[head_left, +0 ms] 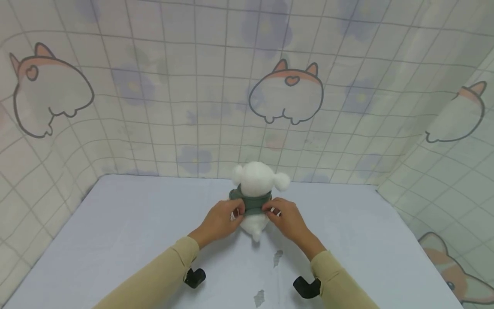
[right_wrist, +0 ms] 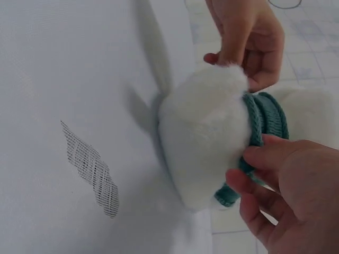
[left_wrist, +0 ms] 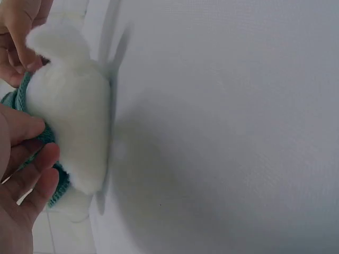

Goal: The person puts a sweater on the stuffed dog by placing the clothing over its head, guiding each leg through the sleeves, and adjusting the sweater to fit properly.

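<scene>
A white plush toy (head_left: 257,178) with round side ears sits on the table, its back and small tail towards me. Around its body is a green knitted sweater (head_left: 254,205). My left hand (head_left: 224,218) pinches the sweater's lower edge on the left side. On the opposite side my right hand (head_left: 286,218) pinches the same hem between thumb and fingers. In the left wrist view the knitted hem (left_wrist: 47,133) lies between thumb and fingers, beside the toy's white lower body (left_wrist: 74,106). The right wrist view shows the ribbed sweater (right_wrist: 267,116) bunched above the white fur; the toy's front is hidden.
A white cloth covers the table (head_left: 135,223), with grey worn patches (head_left: 278,258) near the front. Behind stands a wall covering (head_left: 208,94) with a grid and cartoon animals. Black mounts (head_left: 195,278) sit at both sleeves.
</scene>
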Available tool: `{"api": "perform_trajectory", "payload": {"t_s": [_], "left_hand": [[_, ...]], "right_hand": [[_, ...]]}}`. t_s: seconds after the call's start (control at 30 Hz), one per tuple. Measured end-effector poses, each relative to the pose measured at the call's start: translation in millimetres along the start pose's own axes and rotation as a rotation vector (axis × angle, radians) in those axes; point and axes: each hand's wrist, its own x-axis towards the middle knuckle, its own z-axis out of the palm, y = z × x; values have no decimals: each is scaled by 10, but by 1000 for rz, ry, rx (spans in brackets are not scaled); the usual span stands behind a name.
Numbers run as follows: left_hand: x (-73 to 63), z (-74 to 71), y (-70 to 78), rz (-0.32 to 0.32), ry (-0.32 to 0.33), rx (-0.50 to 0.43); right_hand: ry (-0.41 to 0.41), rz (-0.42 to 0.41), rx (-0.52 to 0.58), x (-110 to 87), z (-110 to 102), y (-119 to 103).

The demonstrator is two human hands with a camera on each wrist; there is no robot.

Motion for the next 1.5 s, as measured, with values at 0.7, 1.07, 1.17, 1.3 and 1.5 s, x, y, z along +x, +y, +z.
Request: {"api": "perform_trajectory", "payload": {"t_s": [0.7, 1.07, 1.17, 1.3, 1.5], "left_hand": [[6, -23, -136, -128, -321, 125], [-3, -91, -121, -46, -276, 7], [2, -128, -121, 10, -219, -44], [2, -152, -115, 35, -163, -57], [-12, -116, -64, -49, -13, -29]], "right_hand": [[-372, 235, 37, -49, 29, 183], [-306, 142, 19, -42, 11, 118], [-209, 155, 22, -16, -15, 59], [-56, 174, 16, 14, -15, 1], [54, 274, 51, 42, 57, -41]]}}
